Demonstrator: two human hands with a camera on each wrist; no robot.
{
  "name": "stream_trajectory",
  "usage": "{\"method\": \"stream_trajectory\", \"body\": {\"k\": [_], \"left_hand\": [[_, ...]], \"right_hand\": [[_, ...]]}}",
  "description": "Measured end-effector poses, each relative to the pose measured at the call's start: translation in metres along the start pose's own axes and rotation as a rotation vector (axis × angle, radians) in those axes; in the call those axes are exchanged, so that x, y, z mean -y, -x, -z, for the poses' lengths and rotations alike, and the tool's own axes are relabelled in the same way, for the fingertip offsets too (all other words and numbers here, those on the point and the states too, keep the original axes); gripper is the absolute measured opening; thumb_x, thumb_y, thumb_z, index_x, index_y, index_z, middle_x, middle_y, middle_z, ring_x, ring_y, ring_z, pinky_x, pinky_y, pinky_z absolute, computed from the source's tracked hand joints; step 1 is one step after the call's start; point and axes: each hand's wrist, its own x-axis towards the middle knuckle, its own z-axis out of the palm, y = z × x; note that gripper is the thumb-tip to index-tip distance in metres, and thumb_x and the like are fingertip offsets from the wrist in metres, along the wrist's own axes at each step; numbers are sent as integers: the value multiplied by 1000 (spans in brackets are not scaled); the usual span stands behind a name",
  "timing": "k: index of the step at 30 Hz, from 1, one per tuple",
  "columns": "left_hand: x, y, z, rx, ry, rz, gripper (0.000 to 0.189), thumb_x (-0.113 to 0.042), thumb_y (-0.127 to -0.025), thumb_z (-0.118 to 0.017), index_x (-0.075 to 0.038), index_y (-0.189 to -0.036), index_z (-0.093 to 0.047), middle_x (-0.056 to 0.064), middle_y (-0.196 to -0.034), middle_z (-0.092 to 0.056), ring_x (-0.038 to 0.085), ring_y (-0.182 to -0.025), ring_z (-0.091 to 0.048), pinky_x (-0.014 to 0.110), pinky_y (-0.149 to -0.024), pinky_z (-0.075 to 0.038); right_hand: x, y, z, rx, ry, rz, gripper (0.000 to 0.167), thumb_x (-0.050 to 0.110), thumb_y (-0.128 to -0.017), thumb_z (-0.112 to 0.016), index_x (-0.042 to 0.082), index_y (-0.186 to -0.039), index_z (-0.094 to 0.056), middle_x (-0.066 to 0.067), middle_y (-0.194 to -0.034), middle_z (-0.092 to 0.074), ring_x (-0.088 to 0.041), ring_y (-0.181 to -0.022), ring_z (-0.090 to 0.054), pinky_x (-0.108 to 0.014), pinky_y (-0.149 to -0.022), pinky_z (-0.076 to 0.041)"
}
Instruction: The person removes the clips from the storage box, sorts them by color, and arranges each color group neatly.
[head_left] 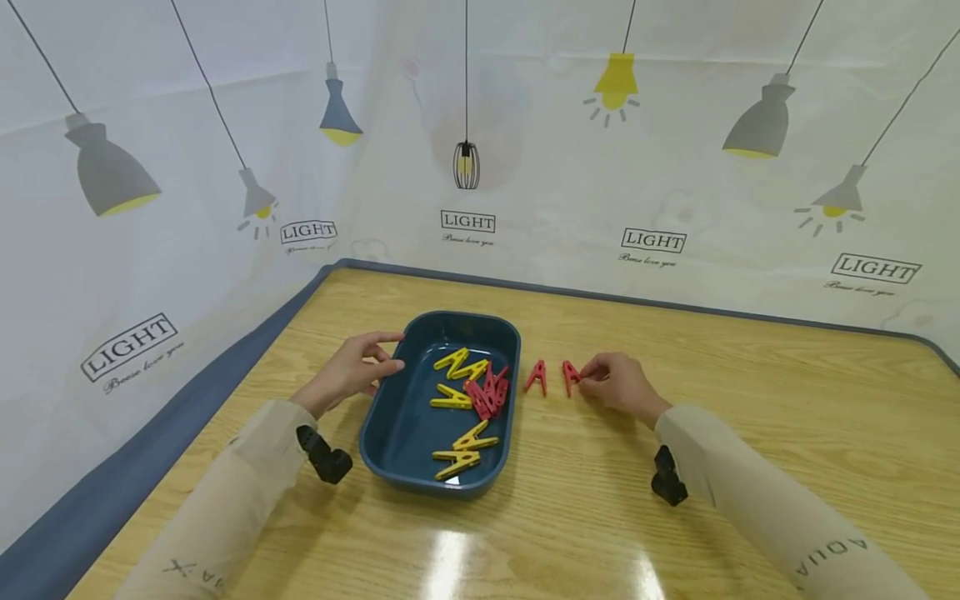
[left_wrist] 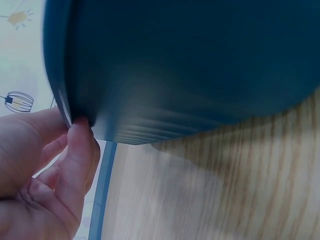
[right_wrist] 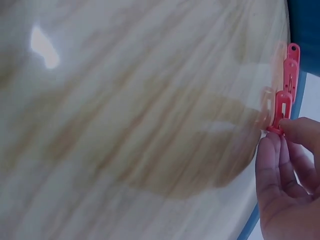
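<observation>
Right hand [head_left: 618, 382]: pinch on red clothespin [head_left: 568, 370]

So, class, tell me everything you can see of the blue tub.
The tub is dark blue, oblong and open-topped, with rounded corners and a glossy, plastic-looking surface. It sits on the wooden table, its longer sides running front to back. Yellow pegs and a cluster of red pegs lie inside, the red ones by its right wall. The left hand pinches its left edge.
</observation>
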Motion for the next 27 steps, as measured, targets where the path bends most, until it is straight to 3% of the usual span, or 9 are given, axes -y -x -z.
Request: {"method": "stream_trajectory", "body": {"k": [7,19,27], "left_hand": [[0,0,0,3,4,0,51,-16,-86,-58,-8,-133,-39,12,-86,-52,17,-63,-49,34,-54,-49],[-3,0,0,5,2,-2,51,-16,-87,-58,-8,-133,-39,12,-87,-52,17,-64,-50,34,-55,-49],[1,-1,0,10,13,3,52,-15,-87,-58,-8,-134,-38,12,-86,-52,17,-67,-51,31,-55,-49]], "right_hand": [[5,1,-3,5,-42,-55,14,9,-81,-63,-3,-90,-62,-8,-78,-62,-15,-64,-57,-28,-55,-47],[5,4,-5,25,-190,-137,15,6,-81,-63,-5,-90,-59,-9,-77,-61,-13,-64,-59,-28,-60,-50],[9,6,-6,40,-224,-161,16,7,-82,-62,-5,-92,-58,-10,-79,-61,-14,-67,-60,-29,-62,-50]]}}
